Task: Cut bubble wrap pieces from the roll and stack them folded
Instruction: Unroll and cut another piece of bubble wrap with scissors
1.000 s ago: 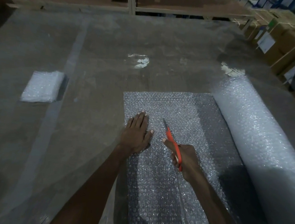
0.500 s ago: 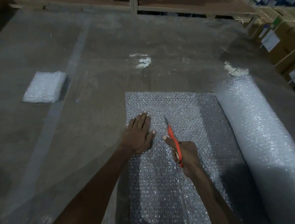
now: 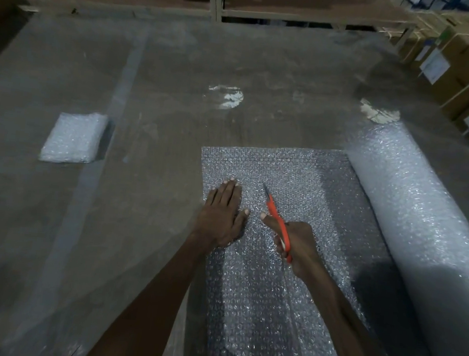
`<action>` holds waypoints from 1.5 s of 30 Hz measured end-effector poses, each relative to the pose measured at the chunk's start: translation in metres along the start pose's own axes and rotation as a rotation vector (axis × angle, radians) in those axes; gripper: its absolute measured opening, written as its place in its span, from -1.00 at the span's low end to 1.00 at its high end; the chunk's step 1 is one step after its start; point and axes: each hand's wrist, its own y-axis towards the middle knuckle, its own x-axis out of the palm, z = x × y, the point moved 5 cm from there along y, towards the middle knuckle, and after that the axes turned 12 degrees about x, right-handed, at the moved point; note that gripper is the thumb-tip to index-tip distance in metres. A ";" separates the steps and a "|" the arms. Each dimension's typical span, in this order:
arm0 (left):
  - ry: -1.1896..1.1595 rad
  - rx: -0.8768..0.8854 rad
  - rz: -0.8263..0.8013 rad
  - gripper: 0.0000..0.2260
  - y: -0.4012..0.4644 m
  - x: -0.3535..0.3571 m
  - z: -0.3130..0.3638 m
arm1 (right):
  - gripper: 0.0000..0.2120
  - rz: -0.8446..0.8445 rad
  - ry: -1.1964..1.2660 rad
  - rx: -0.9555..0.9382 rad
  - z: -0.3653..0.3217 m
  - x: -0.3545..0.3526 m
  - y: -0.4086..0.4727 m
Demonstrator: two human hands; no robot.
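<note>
Unrolled bubble wrap sheet lies flat on the table, running from the near edge outward. Left hand flat on the sheet, fingers straight and together, pressing down. Right hand curled round orange-handled scissors, blades pointing away; dim light, blades seem nearly closed. Roll lies along the sheet's right side. Folded stack far left. Cardboard boxes beyond.

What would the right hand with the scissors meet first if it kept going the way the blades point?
Only more of the flat bubble wrap sheet, then its far edge and bare table. The right hand and scissors seem to have a free path, though depth is unclear.
</note>
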 end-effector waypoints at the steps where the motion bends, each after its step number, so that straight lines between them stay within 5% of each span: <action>1: 0.002 0.001 0.000 -0.41 0.000 0.000 0.000 | -0.61 -0.004 0.010 -0.006 0.000 0.000 0.000; 16: -0.002 0.002 -0.005 -0.38 0.003 0.005 -0.004 | -0.59 0.015 -0.023 -0.012 -0.014 0.004 0.008; 24: 0.039 0.000 0.208 -0.48 0.040 -0.022 -0.023 | -0.59 -0.016 0.017 -0.010 -0.020 0.008 0.012; 35: -0.094 0.039 0.102 -0.59 0.065 -0.010 -0.046 | -0.63 -0.005 0.005 -0.008 -0.021 0.010 0.023; 45: -0.066 0.010 0.034 -0.42 0.062 -0.006 -0.048 | -0.59 -0.013 0.026 -0.006 -0.031 0.013 0.028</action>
